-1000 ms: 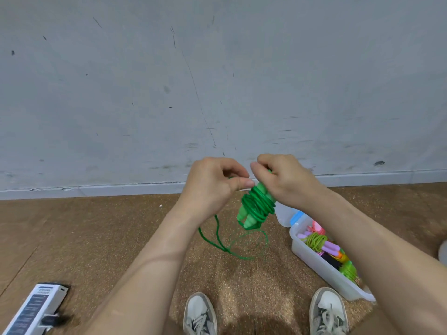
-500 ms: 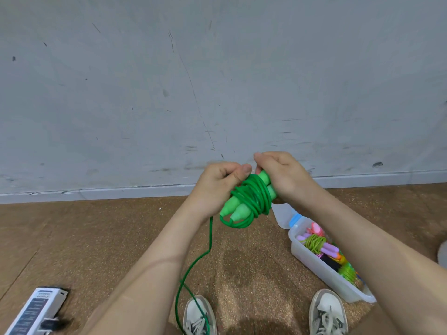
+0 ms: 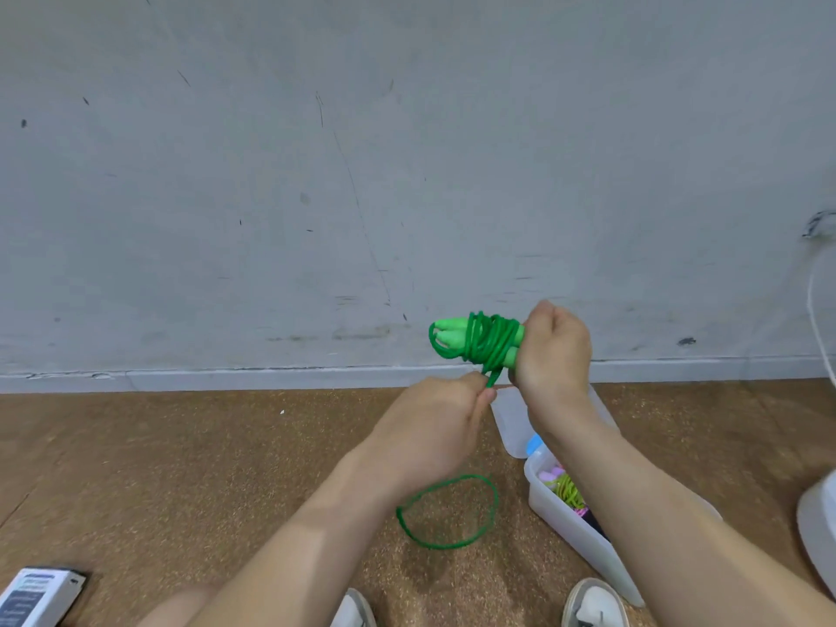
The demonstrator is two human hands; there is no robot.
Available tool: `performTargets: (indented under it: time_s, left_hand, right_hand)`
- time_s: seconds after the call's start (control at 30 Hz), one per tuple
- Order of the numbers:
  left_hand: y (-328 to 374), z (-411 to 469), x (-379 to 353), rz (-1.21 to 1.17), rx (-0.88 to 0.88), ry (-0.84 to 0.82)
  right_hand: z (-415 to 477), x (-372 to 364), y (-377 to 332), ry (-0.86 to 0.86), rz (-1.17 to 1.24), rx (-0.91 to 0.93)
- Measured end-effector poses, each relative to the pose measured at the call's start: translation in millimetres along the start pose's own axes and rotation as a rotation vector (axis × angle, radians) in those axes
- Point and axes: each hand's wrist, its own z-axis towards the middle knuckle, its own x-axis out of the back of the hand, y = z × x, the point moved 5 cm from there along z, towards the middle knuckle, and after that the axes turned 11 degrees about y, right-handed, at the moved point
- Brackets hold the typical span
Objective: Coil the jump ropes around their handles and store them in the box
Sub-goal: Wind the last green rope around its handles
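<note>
My right hand (image 3: 554,350) grips the two light green handles of a green jump rope (image 3: 479,340), held level in front of the wall with many turns of cord wound round them. Just below, my left hand (image 3: 434,427) pinches the cord where it leaves the coil. A loose loop of the green cord (image 3: 448,513) hangs under my left wrist, above the floor. The clear plastic box (image 3: 574,536) stands on the floor at the lower right, holding coiled ropes in yellow-green, pink and purple; my right forearm hides part of it.
The box's clear lid (image 3: 511,423) lies on the brown floor behind the box. A white and dark carton (image 3: 36,597) sits at the bottom left. My two shoes (image 3: 592,604) show at the bottom edge. A white object (image 3: 819,527) stands at the right edge.
The handles have swung from pointing down-left to lying level, tips to the left. My left hand has dropped below the coil, pulling the cord down. The long trailing cord has shortened to one loop.
</note>
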Motion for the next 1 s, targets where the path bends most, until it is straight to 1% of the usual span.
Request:
performTargets:
  time_s: [0.07,0.13,0.2,0.27,0.3,0.4,0.5,0.57,0.63,0.83,0.9,0.97,1.0]
  left_hand:
    - [9.0,-2.3,9.1,0.211,-0.121,0.063]
    - [10.0,-1.1,18.4,0.29,-0.153,0.11]
    - [5.7,3.0,29.8,0.28,-0.146,0.153]
    - [-2.0,5.7,39.5,0.204,-0.125,0.188]
    - [-5.5,5.8,43.4,0.174,-0.119,0.212]
    - [-19.1,6.1,52.0,0.103,-0.117,0.288]
    - [-38.6,6.7,52.6,-0.013,-0.015,0.282]
    - [-45.0,6.2,50.6,-0.188,0.076,0.285]
    - [-44.0,7.4,47.9,-0.375,0.162,0.276]
    - [-36.2,9.4,27.1,-0.898,0.47,0.126]
    - [-36.7,8.0,21.5,-0.968,0.517,0.109]
    - [-41.7,7.4,14.8,-0.937,0.549,0.073]
    - [-44.0,6.9,11.2,-0.927,0.556,0.046]
  right_hand:
    - [0.2,1.6,-7.7,0.008,-0.149,0.248]
    - [-0.5,2.9,-11.8,-0.033,-0.268,0.395]
    - [-1.7,-2.1,-11.6,-0.104,-0.423,0.51]
    - [-8.5,-11.4,-8.6,-0.213,-0.563,0.591]
    - [-14.4,-16.0,-8.5,-0.268,-0.595,0.628]
    - [-33.5,-23.8,-13.0,-0.444,-0.529,0.726]
    - [-42.7,-24.4,-21.8,-0.601,-0.389,0.78]
    - [-42.2,-20.7,-28.4,-0.65,-0.276,0.721]
    - [-37.8,-17.8,-31.3,-0.648,-0.171,0.611]
    - [-31.0,-15.5,-19.5,-0.643,0.049,0.239]
    - [-30.1,-13.7,-16.6,-0.61,0.136,0.067]
    - [-25.3,-9.9,-17.4,-0.569,0.315,-0.167]
    - [-22.6,-7.5,-19.6,-0.547,0.399,-0.252]
